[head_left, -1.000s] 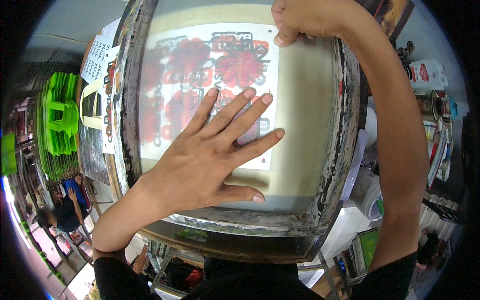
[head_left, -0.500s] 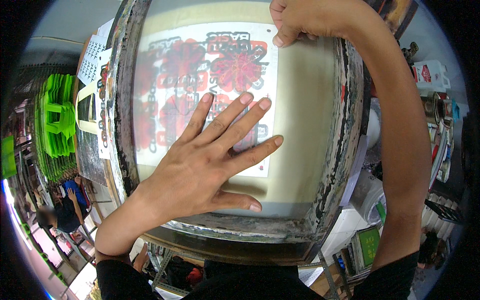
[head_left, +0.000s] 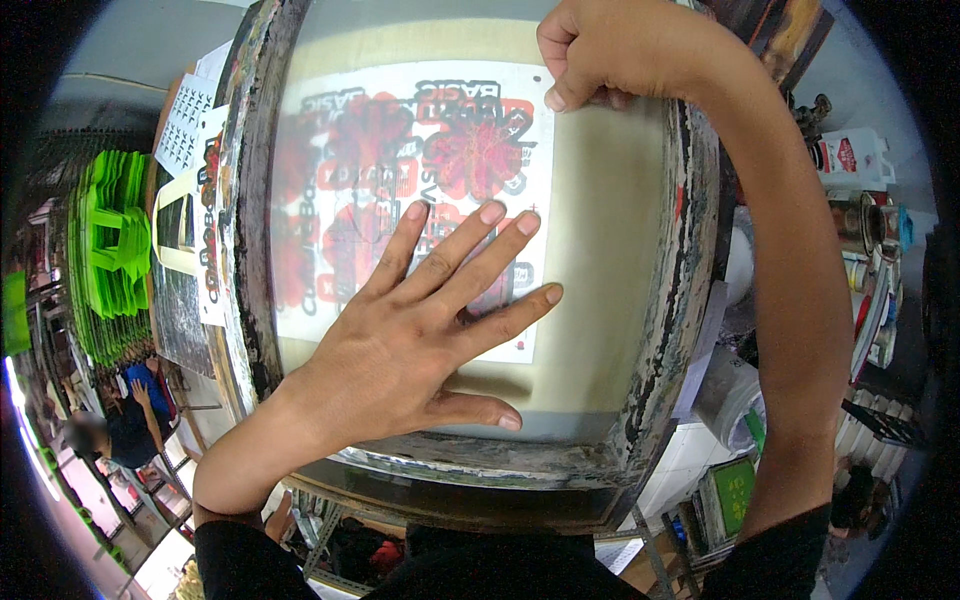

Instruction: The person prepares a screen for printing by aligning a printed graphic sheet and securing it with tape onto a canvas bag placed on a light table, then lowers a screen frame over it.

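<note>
A screen printing frame point(head_left: 683, 310) with worn, paint-stained edges fills the middle, its mesh point(head_left: 605, 250) pale yellow. Against the mesh lies a printed sheet point(head_left: 352, 85) with red and black flower-like shapes and lettering; whether it is above or below the mesh I cannot tell. My left hand point(head_left: 400, 350) rests across the sheet's lower part, fingers spread, holding nothing. Near the sheet's upper right corner, my right hand point(head_left: 610, 50) is closed, fingers curled and thumb pointing down toward the mesh. What it grips, if anything, is hidden.
Bright green hanging pieces point(head_left: 110, 235) crowd the left side, beside small printed sheets point(head_left: 185, 125). A white jug point(head_left: 855, 158), tins point(head_left: 855, 222) and a clear plastic bucket point(head_left: 728, 400) stand at the right. Another person point(head_left: 130, 425) is at the far left.
The whole scene sits slightly lower in view. My left hand stays spread on the sheet, and my right hand remains closed by the same corner.
</note>
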{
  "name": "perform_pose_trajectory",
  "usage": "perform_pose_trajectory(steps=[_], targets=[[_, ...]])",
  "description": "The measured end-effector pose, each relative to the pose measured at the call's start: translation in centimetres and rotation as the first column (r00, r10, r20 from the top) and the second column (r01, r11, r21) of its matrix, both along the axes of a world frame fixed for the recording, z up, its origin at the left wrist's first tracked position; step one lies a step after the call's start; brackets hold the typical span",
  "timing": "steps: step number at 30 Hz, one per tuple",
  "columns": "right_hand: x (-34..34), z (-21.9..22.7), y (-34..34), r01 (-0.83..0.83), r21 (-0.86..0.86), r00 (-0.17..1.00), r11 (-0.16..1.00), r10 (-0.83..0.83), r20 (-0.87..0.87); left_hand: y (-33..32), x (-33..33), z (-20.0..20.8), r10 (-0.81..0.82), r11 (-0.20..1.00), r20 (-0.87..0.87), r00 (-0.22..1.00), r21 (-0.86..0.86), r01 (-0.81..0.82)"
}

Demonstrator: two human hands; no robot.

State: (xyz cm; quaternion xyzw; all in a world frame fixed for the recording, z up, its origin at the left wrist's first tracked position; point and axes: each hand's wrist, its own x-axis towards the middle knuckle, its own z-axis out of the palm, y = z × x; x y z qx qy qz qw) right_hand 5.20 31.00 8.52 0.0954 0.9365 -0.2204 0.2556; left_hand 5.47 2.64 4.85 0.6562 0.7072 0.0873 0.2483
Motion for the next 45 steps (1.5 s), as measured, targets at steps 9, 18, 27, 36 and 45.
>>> perform_pose_trajectory(steps=[9,18,27,36,45], targets=[[0.3,-3.1,2.2,0.049,-0.318,0.997,0.947,-0.068,-0.049,-0.1,-0.1,0.0,-0.001,0.999,0.023,1.000,0.035,0.000],[-0.5,-2.8,2.9,0.016,-0.290,1.000,0.957,-0.023,-0.019,0.1,-0.2,0.1,-0.010,1.000,0.030,0.999,0.003,0.010],[-0.3,-2.0,2.3,0.035,-0.177,0.998,0.984,-0.045,-0.050,0.2,-0.3,0.2,-0.017,1.000,0.032,0.999,-0.014,0.018],[-0.4,-2.2,1.6,0.002,-0.099,0.993,0.995,-0.014,-0.117,0.3,-0.4,0.3,-0.018,0.999,0.041,0.999,-0.037,0.019],[-0.3,-2.8,1.7,-0.097,0.020,0.973,0.995,0.099,-0.208,0.3,-0.3,0.5,-0.017,0.999,0.029,0.999,-0.029,0.018]])
